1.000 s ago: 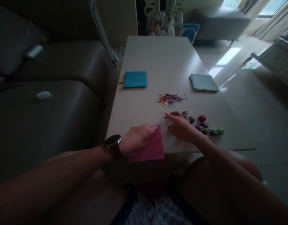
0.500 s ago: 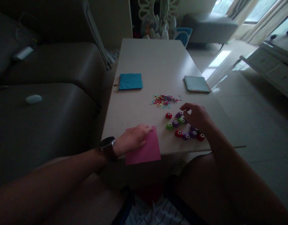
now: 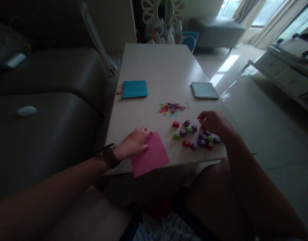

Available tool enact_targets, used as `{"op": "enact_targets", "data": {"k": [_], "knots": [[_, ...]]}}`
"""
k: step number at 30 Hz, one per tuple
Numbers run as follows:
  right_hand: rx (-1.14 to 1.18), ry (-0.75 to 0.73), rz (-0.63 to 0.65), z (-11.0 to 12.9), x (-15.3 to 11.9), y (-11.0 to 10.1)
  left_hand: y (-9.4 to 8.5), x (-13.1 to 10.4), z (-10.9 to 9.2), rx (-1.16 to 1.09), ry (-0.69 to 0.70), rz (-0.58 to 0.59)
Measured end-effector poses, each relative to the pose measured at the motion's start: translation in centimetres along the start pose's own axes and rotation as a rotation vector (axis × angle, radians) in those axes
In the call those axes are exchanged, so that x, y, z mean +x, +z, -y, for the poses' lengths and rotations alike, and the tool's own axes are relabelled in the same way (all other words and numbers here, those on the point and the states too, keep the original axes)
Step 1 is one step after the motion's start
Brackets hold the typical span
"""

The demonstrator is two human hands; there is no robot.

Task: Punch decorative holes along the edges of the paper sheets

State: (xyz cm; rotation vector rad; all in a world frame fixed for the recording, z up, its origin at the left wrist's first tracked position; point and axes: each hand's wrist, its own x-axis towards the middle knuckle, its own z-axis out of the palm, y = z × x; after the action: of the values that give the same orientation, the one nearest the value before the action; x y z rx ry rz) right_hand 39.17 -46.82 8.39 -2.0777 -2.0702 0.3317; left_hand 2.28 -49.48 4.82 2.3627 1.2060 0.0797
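My left hand (image 3: 135, 142) lies over the upper left edge of a pink sheet of paper (image 3: 152, 154), thumb and fingers apart. A row of small holes shows near the sheet's top corner, and its lower part juts past the table edge. My right hand (image 3: 214, 124) hovers over the right side of a group of small craft punches, its thumb and forefinger curved with a gap between them. Partly under its fingers is a red punch (image 3: 203, 127). Several purple, green and red punches stand nearby, among them a purple punch (image 3: 186, 123) and a green punch (image 3: 176, 135).
A heap of colourful paper bits (image 3: 171, 108) lies beyond the punches on the pale table (image 3: 156, 60). A blue packet (image 3: 135, 89) is at the left, a stack of light cards (image 3: 205, 90) at the right. A dark sofa (image 3: 46, 117) flanks the table.
The pink sheet has turned, and my left hand has shifted left across it. My right hand has moved right, away from the purple punch, uncovering more punches. The view has shifted slightly.
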Motion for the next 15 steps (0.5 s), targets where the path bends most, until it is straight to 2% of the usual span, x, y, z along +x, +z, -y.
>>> {"op": "enact_targets", "data": {"k": [4, 8, 15], "knots": [[-0.038, 0.010, 0.022, 0.1, 0.0, 0.1, -0.1, 0.2, 0.1, -0.005, -0.015, 0.019], [-0.034, 0.011, 0.060, 1.6, 0.0, 0.6, 0.0, 0.3, 0.1, -0.070, -0.041, 0.026], [-0.076, 0.035, 0.126, 3.6, 1.1, 3.2, 0.2, 0.5, 0.3, -0.145, -0.066, 0.001]]}}
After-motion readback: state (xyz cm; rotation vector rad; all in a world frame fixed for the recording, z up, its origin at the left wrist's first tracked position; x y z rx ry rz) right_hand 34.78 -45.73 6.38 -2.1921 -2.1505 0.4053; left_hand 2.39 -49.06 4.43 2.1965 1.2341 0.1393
